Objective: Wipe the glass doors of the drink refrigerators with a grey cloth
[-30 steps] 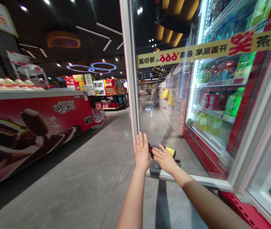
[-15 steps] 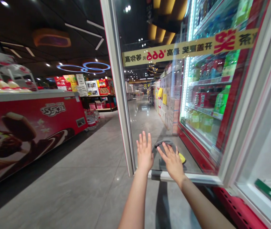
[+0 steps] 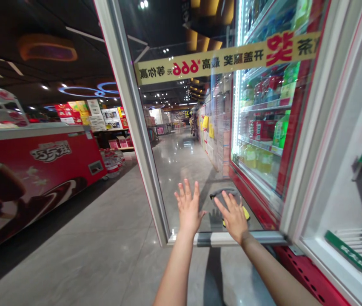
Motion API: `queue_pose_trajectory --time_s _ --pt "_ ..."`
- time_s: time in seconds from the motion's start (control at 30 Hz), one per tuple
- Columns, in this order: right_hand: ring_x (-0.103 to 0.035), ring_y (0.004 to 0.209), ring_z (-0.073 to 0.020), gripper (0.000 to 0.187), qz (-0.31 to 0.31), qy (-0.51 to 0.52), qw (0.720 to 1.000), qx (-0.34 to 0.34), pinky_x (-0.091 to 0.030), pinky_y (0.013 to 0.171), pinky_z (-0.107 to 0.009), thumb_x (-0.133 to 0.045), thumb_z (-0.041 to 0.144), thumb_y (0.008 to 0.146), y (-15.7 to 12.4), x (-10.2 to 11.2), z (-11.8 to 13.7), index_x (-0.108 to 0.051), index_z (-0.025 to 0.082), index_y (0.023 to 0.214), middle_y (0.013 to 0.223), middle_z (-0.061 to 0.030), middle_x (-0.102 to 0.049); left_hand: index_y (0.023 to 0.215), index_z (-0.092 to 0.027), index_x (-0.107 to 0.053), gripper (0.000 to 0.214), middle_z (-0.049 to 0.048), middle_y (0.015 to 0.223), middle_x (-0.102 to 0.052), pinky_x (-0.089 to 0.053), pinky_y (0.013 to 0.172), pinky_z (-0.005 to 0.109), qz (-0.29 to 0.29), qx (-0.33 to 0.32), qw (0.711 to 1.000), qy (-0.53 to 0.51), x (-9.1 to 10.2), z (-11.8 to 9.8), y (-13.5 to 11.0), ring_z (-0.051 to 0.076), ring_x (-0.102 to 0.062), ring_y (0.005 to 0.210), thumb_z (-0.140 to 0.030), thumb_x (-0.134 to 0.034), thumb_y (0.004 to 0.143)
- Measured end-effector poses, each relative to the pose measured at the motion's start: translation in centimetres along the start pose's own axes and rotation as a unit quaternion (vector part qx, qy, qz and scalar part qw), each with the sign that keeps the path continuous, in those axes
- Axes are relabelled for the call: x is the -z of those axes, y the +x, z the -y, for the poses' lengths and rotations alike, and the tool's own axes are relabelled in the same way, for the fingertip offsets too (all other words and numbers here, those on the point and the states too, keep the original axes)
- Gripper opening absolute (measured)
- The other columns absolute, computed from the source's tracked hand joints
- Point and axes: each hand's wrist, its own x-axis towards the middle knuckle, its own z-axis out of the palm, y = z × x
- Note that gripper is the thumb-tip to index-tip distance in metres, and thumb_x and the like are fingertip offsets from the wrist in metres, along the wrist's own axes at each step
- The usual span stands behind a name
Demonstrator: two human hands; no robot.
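Observation:
My left hand (image 3: 189,208) is raised at the lower part of a glass door (image 3: 181,157), fingers spread and palm toward the pane. It holds nothing; whether it touches the glass I cannot tell. To its right, my right hand (image 3: 234,214) lies flat with fingers stretched over a grey and yellow cloth (image 3: 245,213). The cloth shows around the fingers and is partly hidden by the hand. Both hands are just above the door's pale bottom rail (image 3: 212,239). A yellow strip with mirrored red and black lettering (image 3: 225,58) crosses the upper pane.
The door's left frame post (image 3: 136,127) stands beside the grey floor (image 3: 98,238). A red ice-cream freezer (image 3: 56,170) is at left. Through the glass show a lit drinks fridge (image 3: 260,127) and stacked boxes (image 3: 214,140). At right is an open cabinet with a green-edged rack (image 3: 356,255).
The door frame and freezer have shifted left in view, and more of the cabinet at right shows. My left hand's fingers are spread wider; my right hand stays over the cloth.

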Motion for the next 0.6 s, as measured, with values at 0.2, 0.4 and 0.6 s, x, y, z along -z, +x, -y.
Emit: queue_pose_trajectory --time_s 0.2,0.4,0.6 --pt "-0.025 0.155 -0.0348 0.086 -0.061 -0.017 0.997 -0.05 -0.033 0.117 -0.064 -0.048 0.006 0.086 3.8 2.8 -3.6 -0.023 0.037 0.162 0.171 -0.0059 -0.017 0.164 -0.028 -0.006 0.134 0.0194 0.171 0.004 -0.019 0.121 0.068 -0.012 0.007 1.0 0.021 -0.3 -0.1 0.2 0.04 0.009 0.155 -0.024 -0.093 0.063" --pt "-0.026 0.154 -0.0383 0.088 -0.093 -0.071 0.984 -0.132 -0.048 0.106 -0.055 -0.053 0.014 0.089 -0.9 1.4 -5.3 -0.012 0.029 0.165 0.172 -0.0136 -0.012 0.164 -0.028 -0.014 0.13 0.0217 0.17 0.002 -0.016 0.119 0.071 0.011 0.02 0.999 0.032 -0.4 -0.5 0.3 0.042 0.008 0.154 -0.026 -0.095 0.061" --pt "-0.037 0.149 -0.0302 0.083 0.003 -0.057 0.998 0.038 -0.03 0.12 -0.06 -0.055 0.007 0.085 0.6 2.6 -5.2 -0.034 0.04 0.158 0.167 -0.0066 -0.032 0.164 -0.026 -0.014 0.131 0.0237 0.17 0.001 -0.014 0.119 0.071 0.018 0.017 0.999 0.031 -0.4 -0.4 0.5 0.042 0.009 0.154 -0.029 -0.095 0.061"
